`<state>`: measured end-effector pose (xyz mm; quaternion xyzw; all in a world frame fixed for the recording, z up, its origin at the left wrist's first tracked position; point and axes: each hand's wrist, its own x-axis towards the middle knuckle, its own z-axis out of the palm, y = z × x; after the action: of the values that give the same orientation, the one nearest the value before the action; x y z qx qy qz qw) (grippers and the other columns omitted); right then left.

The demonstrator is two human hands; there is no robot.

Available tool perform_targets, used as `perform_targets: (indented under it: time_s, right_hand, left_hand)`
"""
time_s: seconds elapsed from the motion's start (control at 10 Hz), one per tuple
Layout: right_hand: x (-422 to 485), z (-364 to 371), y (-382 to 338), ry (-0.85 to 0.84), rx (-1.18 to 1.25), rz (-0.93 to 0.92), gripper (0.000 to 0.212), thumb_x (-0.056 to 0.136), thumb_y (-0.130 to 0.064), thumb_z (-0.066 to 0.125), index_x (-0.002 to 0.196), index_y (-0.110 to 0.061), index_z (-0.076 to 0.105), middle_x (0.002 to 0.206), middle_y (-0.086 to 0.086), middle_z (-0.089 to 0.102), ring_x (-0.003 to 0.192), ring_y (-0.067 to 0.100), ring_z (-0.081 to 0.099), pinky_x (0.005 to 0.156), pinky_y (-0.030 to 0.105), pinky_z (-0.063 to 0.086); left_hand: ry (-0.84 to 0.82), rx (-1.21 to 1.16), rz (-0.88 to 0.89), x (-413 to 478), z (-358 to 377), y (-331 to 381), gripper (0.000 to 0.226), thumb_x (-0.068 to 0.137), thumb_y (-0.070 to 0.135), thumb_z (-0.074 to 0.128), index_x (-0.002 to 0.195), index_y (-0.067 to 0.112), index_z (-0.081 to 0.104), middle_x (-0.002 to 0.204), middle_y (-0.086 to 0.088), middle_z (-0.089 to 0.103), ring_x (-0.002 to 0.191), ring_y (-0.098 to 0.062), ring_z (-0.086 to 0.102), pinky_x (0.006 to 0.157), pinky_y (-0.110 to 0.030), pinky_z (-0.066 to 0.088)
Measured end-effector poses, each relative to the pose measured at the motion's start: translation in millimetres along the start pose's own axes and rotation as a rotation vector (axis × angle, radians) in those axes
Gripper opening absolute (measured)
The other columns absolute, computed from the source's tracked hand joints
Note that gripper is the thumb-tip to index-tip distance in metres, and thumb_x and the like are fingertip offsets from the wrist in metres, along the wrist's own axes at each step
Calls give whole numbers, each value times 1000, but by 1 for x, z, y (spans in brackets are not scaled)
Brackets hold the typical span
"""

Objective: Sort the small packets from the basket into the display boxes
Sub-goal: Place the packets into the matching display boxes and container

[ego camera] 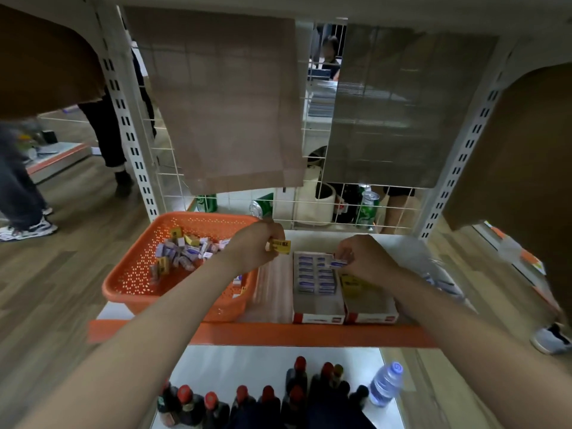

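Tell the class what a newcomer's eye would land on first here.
The orange basket of small packets stands out at the left of the shelf. Beside it, the left hand holds a yellow packet, while the right hand pinches a blue-and-white packet over the left display box, lined with matching ones.

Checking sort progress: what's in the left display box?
Rows of blue packets at its far end, near end bare. Right hand, pinching one more, hides the far right corner.

Orange perforated basket (pixel 131 270) is smooth plastic, slightly shiny. The white slotted upright (pixel 131 140) and thin white wire grid (pixel 309 202) look like painted metal, pretty matt. Red-and-white display boxes (pixel 318 318) seem plain card, hanging brown sheet (pixel 223 103) matt paper, floor (pixel 62 274) wood-grain.
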<state>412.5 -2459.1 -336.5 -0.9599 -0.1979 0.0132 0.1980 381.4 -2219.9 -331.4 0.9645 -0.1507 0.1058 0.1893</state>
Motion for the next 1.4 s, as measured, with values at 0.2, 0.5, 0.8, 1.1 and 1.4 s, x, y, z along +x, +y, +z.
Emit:
perform_targets:
  time_s: [0.2,0.5,0.8,1.1,1.4]
  right_hand:
    - [-5,18,-13,-75,-52,-12,17,79,-8,73,96,-10,67,96,0,61,90,12,57,67,15,39]
    - [-7,70,-19,-186,-221,-73,12,85,-6,58,96,-11,61,115,7,61,102,23,57,89,28,48]
    - [-2,79,-32,-247,-491,-196,40,97,-9,39,64,-27,26,92,5,42,83,17,41,75,24,39]
    - [-3,88,-29,-122,-384,-39,12,92,-18,55,100,-13,63,108,7,64,97,22,60,87,32,52]
    - [7,48,-38,152,183,-124,36,75,-27,77,105,-19,58,100,-9,55,81,7,55,68,26,46]
  left_hand:
    - [-14,-6,0,6,3,5,14,78,9,66,91,16,65,97,0,59,89,-18,56,75,-32,50]
    - [-28,-15,-8,6,9,2,14,80,12,66,93,16,64,100,-1,59,91,-20,57,76,-33,51]
    - [-18,-36,-10,3,9,-2,15,78,11,67,91,17,65,98,0,58,89,-18,56,76,-35,52]
    - [-23,-20,-20,2,12,-5,16,79,13,68,94,17,65,99,2,58,90,-17,56,77,-34,52]
    - [-22,-18,-3,3,21,-6,18,78,12,69,96,17,64,100,1,58,89,-18,57,65,-22,40]
